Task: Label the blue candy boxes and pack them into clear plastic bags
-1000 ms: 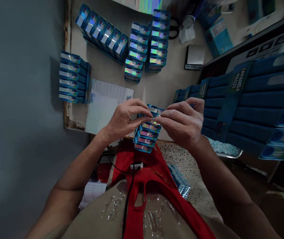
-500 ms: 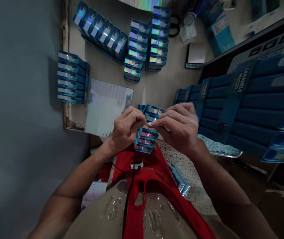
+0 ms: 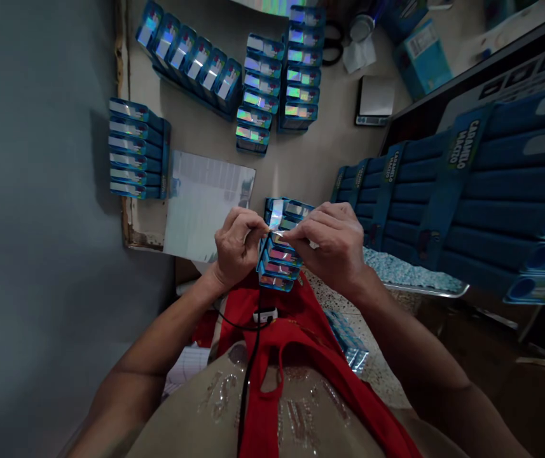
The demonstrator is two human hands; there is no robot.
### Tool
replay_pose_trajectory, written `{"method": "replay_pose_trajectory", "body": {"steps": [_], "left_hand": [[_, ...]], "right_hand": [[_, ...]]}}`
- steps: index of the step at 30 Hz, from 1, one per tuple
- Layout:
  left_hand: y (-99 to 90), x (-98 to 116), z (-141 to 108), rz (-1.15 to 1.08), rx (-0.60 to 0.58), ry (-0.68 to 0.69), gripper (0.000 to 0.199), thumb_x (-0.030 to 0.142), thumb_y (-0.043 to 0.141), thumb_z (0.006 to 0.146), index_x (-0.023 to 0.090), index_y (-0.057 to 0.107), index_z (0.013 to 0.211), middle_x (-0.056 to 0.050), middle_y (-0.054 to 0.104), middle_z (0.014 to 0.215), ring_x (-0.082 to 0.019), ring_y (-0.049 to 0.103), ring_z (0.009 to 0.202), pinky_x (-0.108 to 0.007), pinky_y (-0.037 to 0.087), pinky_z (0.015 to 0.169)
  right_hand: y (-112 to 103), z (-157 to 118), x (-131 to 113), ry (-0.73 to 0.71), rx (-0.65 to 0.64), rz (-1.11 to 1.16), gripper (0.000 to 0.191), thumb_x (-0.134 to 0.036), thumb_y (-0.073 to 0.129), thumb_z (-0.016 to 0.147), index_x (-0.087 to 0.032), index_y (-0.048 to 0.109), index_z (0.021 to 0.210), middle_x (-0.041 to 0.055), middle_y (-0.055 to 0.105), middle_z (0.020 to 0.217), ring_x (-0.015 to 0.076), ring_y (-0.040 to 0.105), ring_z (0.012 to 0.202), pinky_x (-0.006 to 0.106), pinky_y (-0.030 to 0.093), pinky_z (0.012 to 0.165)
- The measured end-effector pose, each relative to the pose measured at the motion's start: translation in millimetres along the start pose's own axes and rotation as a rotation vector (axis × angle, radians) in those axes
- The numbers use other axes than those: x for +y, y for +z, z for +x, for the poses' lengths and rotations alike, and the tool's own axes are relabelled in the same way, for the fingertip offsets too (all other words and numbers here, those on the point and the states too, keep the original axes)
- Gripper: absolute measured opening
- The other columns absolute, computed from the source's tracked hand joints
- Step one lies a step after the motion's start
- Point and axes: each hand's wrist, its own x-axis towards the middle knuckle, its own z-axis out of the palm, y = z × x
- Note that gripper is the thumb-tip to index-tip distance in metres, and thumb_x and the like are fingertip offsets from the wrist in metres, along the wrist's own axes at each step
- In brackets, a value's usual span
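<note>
Where the table (image 3: pixel 301 168) begins at the left, one row of six blue packs (image 3: pixel 129 147) sits by its edge. Beyond it, a second, fanned row of six packs (image 3: pixel 189 54) slants across the back. One shiny sheet (image 3: pixel 203 207) lies nearer you, just beside the first row. Your left hand (image 3: pixel 241 245) has its thumb and fingers pinched on one small shiny strip (image 3: pixel 276 215), which is over one group of packs (image 3: pixel 282 268) at the table's near edge. At least five packs show there, but your fingers cover part, so the full count cannot be told. Behind the group stand two columns (image 3: pixel 261 84) (image 3: pixel 303 76) of six packs each. Your right hand (image 3: pixel 332 245) pinches the same strip, its fingertips near those of your left. Farther right come one pair of black-handled scissors (image 3: pixel 333 43), one small scale (image 3: pixel 376 98), a stack of long blue boxes (image 3: pixel 486 191) and one tray (image 3: pixel 437 291) of pale blue pieces, partly beneath the stack.
</note>
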Motion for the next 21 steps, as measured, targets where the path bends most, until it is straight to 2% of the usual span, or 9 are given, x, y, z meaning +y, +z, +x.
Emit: {"method": "replay_pose_trajectory", "body": {"steps": [4,6,8,9,11,13,15,18,21], "left_hand": [[-5.4,-11.0,0.2,-0.184,0.130,-0.286,0.023,0.043,0.058,0.103,0.024,0.058,0.088,0.001,0.061,0.079,-0.014,0.063,0.074,-0.033,0.054,0.076],[-16.8,-27.9,3.9,-0.278,0.336,-0.435,0.028,0.050,0.064,0.099,0.025,0.056,0.090,0.005,0.058,0.077,-0.009,0.061,0.065,-0.030,0.054,0.071],[-29.9,-43.5,8.9,-0.326,0.517,-0.512,0.035,0.052,0.076,0.089,0.023,0.056,0.089,0.008,0.057,0.074,-0.007,0.061,0.063,-0.027,0.055,0.070],[-34.8,-48.0,11.2,-0.337,0.526,-0.536,0.037,0.051,0.081,0.085,0.022,0.057,0.088,0.008,0.058,0.074,-0.007,0.063,0.064,-0.027,0.056,0.071],[-38.3,-47.9,14.5,-0.365,0.411,-0.598,0.036,0.048,0.084,0.082,0.022,0.061,0.088,0.007,0.063,0.073,-0.008,0.065,0.066,-0.027,0.058,0.072],[-33.2,-39.2,16.2,-0.424,0.305,-0.678,0.032,0.048,0.084,0.082,0.022,0.065,0.089,0.005,0.066,0.072,-0.010,0.066,0.065,-0.026,0.058,0.067],[-23.4,-29.3,17.1,-0.508,0.307,-0.755,0.032,0.048,0.084,0.082,0.022,0.068,0.089,0.003,0.069,0.071,-0.011,0.066,0.063,-0.024,0.058,0.064],[-10.1,-22.3,18.2,-0.632,0.330,-0.844,0.031,0.047,0.084,0.082,0.021,0.069,0.091,0.000,0.075,0.077,-0.010,0.070,0.065,-0.023,0.060,0.068],[-3.4,-20.0,19.1,-0.727,0.262,-0.875,0.032,0.050,0.080,0.086,0.021,0.070,0.096,-0.004,0.079,0.087,-0.012,0.074,0.073,-0.025,0.061,0.073]], "right_hand": [[-10.1,-3.4,8.7,0.053,0.019,0.056,0.027,-0.029,0.068,0.097,-0.024,0.069,0.071,-0.0013,0.068,0.067,0.0172,0.059,0.069,0.036,0.039,0.074],[-18.3,-8.5,16.1,0.121,0.060,0.084,0.024,-0.031,0.071,0.096,-0.025,0.070,0.072,-0.0008,0.069,0.067,0.0183,0.061,0.069,0.037,0.040,0.073],[-24.4,-14.6,22.1,0.234,0.124,0.146,0.022,-0.035,0.076,0.092,-0.025,0.072,0.073,-0.0002,0.070,0.068,0.0189,0.062,0.068,0.037,0.041,0.071],[-25.5,-17.3,23.9,0.320,0.149,0.198,0.020,-0.036,0.079,0.089,-0.025,0.074,0.073,0.0000,0.071,0.069,0.0190,0.063,0.069,0.037,0.042,0.070],[-23.3,-20.7,25.7,0.559,0.176,0.359,0.017,-0.038,0.083,0.083,-0.025,0.076,0.075,0.0002,0.073,0.072,0.0190,0.064,0.069,0.035,0.045,0.068],[-16.6,-21.4,26.9,0.822,0.180,0.578,0.017,-0.038,0.088,0.074,-0.026,0.078,0.077,0.0001,0.075,0.076,0.0188,0.065,0.071,0.034,0.048,0.068],[-8.8,-21.0,29.1,1.009,0.159,0.784,0.022,-0.039,0.091,0.066,-0.026,0.078,0.077,-0.0003,0.075,0.077,0.0176,0.065,0.071,0.033,0.050,0.069],[-1.2,-21.4,32.5,1.173,0.124,0.974,0.029,-0.044,0.092,0.060,-0.025,0.078,0.077,-0.0017,0.072,0.073,0.0141,0.061,0.067,0.029,0.048,0.063],[1.3,-23.0,31.1,1.294,0.092,1.132,0.034,-0.046,0.094,0.056,-0.025,0.077,0.077,-0.0025,0.070,0.071,0.0127,0.060,0.065,0.026,0.047,0.059]]}}
